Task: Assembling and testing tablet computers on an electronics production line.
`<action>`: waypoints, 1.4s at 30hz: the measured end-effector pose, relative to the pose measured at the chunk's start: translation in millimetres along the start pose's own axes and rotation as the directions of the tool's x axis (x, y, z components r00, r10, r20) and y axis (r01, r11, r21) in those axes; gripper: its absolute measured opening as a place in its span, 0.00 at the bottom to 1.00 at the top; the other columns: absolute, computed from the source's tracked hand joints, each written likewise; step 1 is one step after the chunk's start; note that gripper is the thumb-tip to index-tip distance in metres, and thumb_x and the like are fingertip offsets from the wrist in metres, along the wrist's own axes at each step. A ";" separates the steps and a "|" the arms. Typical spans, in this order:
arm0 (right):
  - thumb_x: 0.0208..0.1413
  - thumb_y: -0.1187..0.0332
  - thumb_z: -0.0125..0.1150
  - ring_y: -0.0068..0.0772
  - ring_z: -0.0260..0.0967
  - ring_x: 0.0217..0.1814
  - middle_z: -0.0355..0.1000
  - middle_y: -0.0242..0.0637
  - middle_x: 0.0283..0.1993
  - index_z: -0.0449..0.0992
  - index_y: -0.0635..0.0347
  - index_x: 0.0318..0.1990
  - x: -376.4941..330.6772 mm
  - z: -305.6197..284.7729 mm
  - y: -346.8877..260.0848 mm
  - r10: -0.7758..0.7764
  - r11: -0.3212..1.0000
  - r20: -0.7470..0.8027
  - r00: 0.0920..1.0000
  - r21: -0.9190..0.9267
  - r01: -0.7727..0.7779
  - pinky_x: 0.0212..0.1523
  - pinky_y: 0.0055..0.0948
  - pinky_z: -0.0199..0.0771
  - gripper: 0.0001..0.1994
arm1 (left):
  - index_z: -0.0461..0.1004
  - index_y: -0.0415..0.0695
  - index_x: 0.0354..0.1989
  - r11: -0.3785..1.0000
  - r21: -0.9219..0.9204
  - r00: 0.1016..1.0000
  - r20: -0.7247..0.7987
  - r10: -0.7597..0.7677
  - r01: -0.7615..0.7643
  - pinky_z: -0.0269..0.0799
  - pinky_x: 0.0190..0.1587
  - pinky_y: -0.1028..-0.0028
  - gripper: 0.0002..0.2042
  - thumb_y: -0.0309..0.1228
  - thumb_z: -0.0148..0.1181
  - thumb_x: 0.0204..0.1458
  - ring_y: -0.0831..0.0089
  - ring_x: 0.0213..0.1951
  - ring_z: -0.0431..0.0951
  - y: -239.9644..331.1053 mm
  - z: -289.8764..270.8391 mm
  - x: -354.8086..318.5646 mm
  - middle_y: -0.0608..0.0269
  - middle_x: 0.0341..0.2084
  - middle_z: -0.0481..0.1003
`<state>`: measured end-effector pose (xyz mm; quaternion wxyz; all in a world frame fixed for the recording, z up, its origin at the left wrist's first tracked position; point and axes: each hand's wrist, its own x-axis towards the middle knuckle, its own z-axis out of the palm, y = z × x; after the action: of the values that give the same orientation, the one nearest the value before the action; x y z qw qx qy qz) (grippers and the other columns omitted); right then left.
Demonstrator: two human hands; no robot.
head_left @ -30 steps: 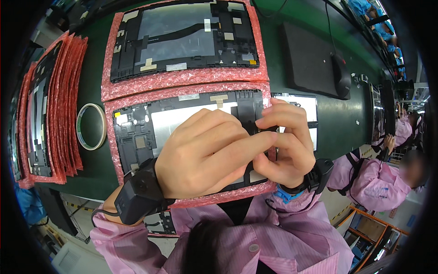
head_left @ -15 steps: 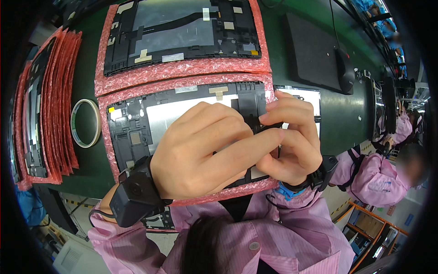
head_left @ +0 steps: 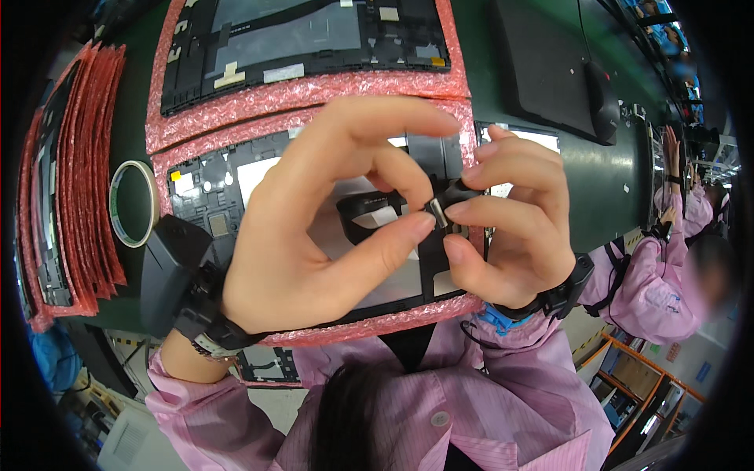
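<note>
- The left hand is raised in front of the chest, palm turned away, its thumb and forefinger curved into a ring with the tips close together.
- The right hand faces it, fingers curled, thumb and forefinger pinched, fingertips nearly meeting the left's.
- Both wrists carry dark bands; pink sleeves cover the forearms.

A dark green desk carries two pink bubble-wrap sheets, the near sheet and the far sheet, each under an opened black device panel. At the left lie a roll of tape and a stack of pink-wrapped panels; at the right, a black pad.
</note>
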<state>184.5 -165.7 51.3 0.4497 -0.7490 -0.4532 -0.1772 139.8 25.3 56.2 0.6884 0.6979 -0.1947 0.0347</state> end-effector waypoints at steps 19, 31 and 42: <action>0.35 0.74 0.63 0.43 0.67 0.36 0.71 0.45 0.30 0.73 0.67 0.30 -0.1 3.1 7.7 -0.106 0.992 0.057 0.993 0.078 0.102 0.43 0.43 0.66 0.11 | 0.58 0.29 0.52 0.994 -0.077 0.997 0.008 -0.072 0.072 0.62 0.42 0.75 0.25 0.20 0.56 0.43 0.75 0.32 0.70 -0.6 -1.2 -1.5 0.62 0.25 0.71; 0.32 0.76 0.64 0.42 0.66 0.36 0.69 0.45 0.33 0.73 0.67 0.29 -2.4 1.0 1.6 -0.079 0.997 0.075 0.994 -0.019 0.080 0.36 0.36 0.66 0.12 | 0.62 0.32 0.48 0.895 0.367 0.965 0.149 0.214 -0.255 0.64 0.40 0.70 0.21 0.16 0.58 0.42 0.70 0.32 0.71 0.8 0.8 -3.4 0.58 0.26 0.73; 0.26 0.76 0.65 0.36 0.67 0.37 0.69 0.32 0.32 0.73 0.58 0.26 -3.4 11.2 -2.6 -0.028 0.992 -0.064 0.998 -0.124 0.020 0.39 0.32 0.63 0.13 | 0.66 0.34 0.46 0.871 0.390 0.955 0.129 0.268 -0.298 0.64 0.38 0.69 0.20 0.16 0.58 0.41 0.66 0.30 0.70 -4.9 2.5 0.9 0.59 0.24 0.73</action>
<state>178.9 -157.7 44.4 0.4149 -0.7637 -0.4354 -0.2348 141.6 22.5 51.7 0.5089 0.7899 -0.3077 0.1498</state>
